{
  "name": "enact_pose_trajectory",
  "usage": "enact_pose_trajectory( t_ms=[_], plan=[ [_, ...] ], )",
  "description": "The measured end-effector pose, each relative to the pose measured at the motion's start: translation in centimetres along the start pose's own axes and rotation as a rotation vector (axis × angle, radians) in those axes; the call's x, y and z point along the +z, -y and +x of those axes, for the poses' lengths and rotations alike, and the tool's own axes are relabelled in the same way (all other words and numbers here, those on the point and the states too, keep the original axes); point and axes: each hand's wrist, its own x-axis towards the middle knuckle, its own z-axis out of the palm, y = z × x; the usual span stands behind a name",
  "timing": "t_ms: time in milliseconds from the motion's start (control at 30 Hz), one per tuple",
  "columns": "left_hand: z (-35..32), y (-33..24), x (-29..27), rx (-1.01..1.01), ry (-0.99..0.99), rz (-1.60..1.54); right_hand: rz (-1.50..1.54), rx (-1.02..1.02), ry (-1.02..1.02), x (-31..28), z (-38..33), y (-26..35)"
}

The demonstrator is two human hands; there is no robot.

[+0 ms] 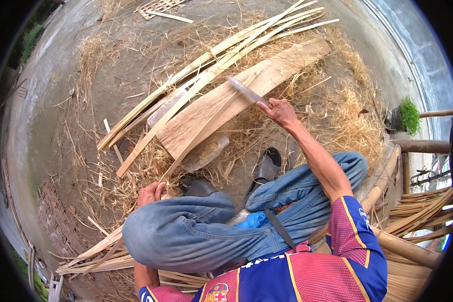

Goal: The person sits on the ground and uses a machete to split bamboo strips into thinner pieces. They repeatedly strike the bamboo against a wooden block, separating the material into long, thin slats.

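A thin bamboo strip (192, 144) slants across a broad wooden plank (292, 63) on the ground in front of me. My left hand (150, 193), beside my left knee, is closed on the strip's near end. My right hand (281, 112) is wrapped round the handle of a knife (246, 91), over the plank's right side. Its wide pale blade points up and left and crosses the strip near the far end. The handle is mostly hidden by my fingers.
Long bamboo strips (206, 70) lie in a bundle beyond the plank. A stone block (206, 153) sits under its near side. Curly shavings (355, 126) cover the ground. More strips (105, 262) lie at lower left; bamboo poles (423, 146) and a potted plant (408, 116) stand right.
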Motion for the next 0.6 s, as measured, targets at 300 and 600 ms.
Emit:
enact_pose_trajectory(
  t_ms=[300,600],
  plan=[
    [-0.2,-0.7,-0.8,0.076,-0.009,-0.097,0.16,0.134,0.019,0.4,-1.7,0.8],
    [4.0,-0.4,1.7,0.328,-0.202,0.225,0.356,-0.417,0.203,10.1,-15.1,14.4]
  ],
)
